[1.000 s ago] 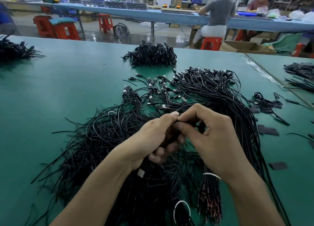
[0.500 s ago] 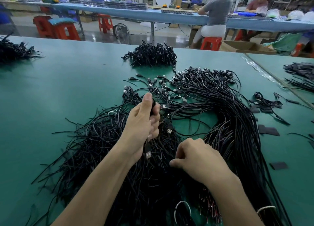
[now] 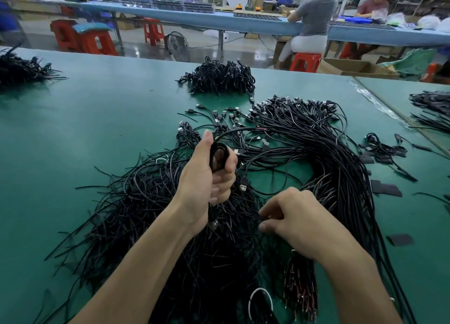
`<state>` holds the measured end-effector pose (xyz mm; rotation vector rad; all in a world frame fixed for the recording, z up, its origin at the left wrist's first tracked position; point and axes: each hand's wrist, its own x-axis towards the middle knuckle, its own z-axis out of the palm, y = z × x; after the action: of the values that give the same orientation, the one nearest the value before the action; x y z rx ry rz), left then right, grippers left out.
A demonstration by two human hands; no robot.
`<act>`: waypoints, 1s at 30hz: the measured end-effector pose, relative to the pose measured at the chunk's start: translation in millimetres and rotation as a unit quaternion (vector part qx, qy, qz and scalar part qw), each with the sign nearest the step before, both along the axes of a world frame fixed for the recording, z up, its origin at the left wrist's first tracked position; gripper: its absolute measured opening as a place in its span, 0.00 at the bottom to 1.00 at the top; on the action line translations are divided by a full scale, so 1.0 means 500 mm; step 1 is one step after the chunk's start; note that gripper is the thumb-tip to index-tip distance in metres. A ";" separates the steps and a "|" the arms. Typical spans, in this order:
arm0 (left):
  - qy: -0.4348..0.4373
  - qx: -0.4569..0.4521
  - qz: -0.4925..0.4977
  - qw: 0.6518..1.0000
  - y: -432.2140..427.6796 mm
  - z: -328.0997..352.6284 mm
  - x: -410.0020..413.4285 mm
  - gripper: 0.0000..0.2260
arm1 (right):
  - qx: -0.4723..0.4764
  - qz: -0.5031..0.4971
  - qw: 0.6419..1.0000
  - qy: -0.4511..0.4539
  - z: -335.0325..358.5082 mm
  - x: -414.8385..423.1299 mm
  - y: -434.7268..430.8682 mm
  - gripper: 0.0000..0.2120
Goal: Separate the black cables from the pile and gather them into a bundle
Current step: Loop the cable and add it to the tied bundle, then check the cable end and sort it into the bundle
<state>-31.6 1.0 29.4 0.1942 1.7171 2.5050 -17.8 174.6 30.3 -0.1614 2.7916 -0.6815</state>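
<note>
A big loose pile of black cables (image 3: 151,216) with USB plugs covers the middle of the green table (image 3: 97,128). My left hand (image 3: 207,177) is raised over it and closed round a looped bundle of black cables (image 3: 219,156); one USB plug (image 3: 244,184) dangles beside the fingers. Lower right, my right hand (image 3: 299,223) rests on the pile, thumb and forefinger pinching a thin black cable. A long sheaf of cables (image 3: 341,177) curves along the right.
A tied heap of cables (image 3: 219,78) lies at the far middle, another heap (image 3: 22,70) at far left, more cables (image 3: 433,109) at far right. Black strips (image 3: 387,189) lie right of the pile. A white band (image 3: 260,299) is near the front edge. People sit behind.
My hands were together at the pile's middle and have parted. The left hand rose with the looped cables; the right hand dropped to the pile and pinches a cable.
</note>
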 end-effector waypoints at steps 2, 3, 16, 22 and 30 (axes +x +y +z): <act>0.008 -0.005 0.005 1.000 -0.001 0.000 -0.001 0.27 | -0.010 -0.001 1.000 -0.004 0.007 0.001 0.007 0.08; 0.010 -0.007 0.006 1.000 0.000 0.000 -0.002 0.26 | -0.018 -0.003 1.000 -0.006 0.011 0.003 0.009 0.07; 0.044 -0.045 -0.015 0.998 0.008 0.016 0.014 0.25 | -0.188 -0.102 0.945 0.245 0.054 0.013 0.059 0.07; 0.047 -0.060 -0.091 0.993 0.025 0.027 0.029 0.15 | -0.441 -0.045 0.850 0.286 0.055 0.018 -0.014 0.05; 0.075 -0.022 -0.117 0.990 0.018 0.030 0.030 0.20 | -0.351 0.035 0.898 0.263 0.062 0.033 -0.025 0.09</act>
<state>-16.4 10.1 44.2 0.5575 1.6880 2.3334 -1.2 162.3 61.5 -0.6640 2.8257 -1.8373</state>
